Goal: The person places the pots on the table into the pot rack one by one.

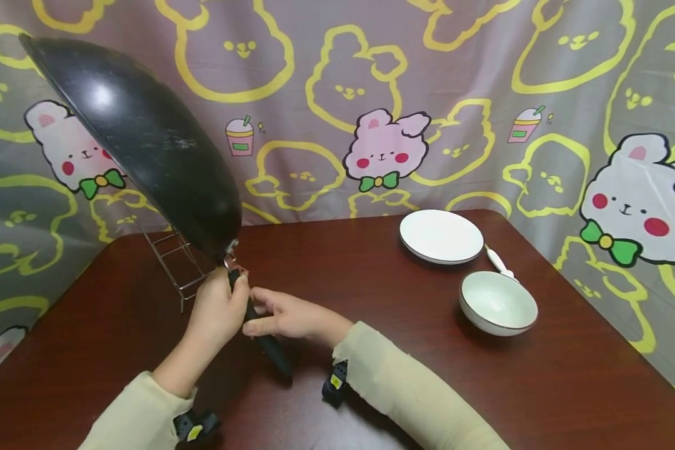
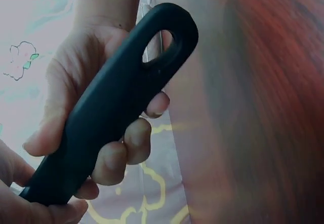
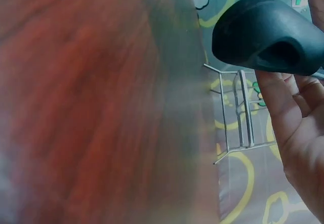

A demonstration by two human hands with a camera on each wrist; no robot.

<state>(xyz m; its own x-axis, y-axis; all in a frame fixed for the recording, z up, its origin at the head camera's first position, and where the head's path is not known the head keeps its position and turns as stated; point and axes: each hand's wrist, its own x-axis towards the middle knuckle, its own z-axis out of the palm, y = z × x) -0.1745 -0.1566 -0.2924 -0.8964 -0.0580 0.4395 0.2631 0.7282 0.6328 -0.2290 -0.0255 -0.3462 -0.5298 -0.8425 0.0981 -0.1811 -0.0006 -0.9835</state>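
A large black wok [image 1: 140, 131] is held up at the left, tilted on edge with its dark outer side towards the head camera. My left hand [image 1: 216, 303] grips the black wok handle [image 1: 272, 356] close to the metal joint. Lower down, my right hand [image 1: 292, 317] holds the same handle, thumb on one side and fingers curled round the other. The left wrist view shows the handle's holed end standing out past the right hand [image 2: 76, 72], with part of the left hand [image 2: 30, 209] at the lower left corner. The wok's inside is hidden.
Partly behind the wok stands a metal wire rack [image 1: 174, 256]. A white plate [image 1: 441, 236], a pale green bowl [image 1: 499, 303] and a white-handled utensil [image 1: 499, 261] lie at the right of the brown table [image 1: 337, 269]. A patterned curtain [image 1: 315, 81] hangs behind.
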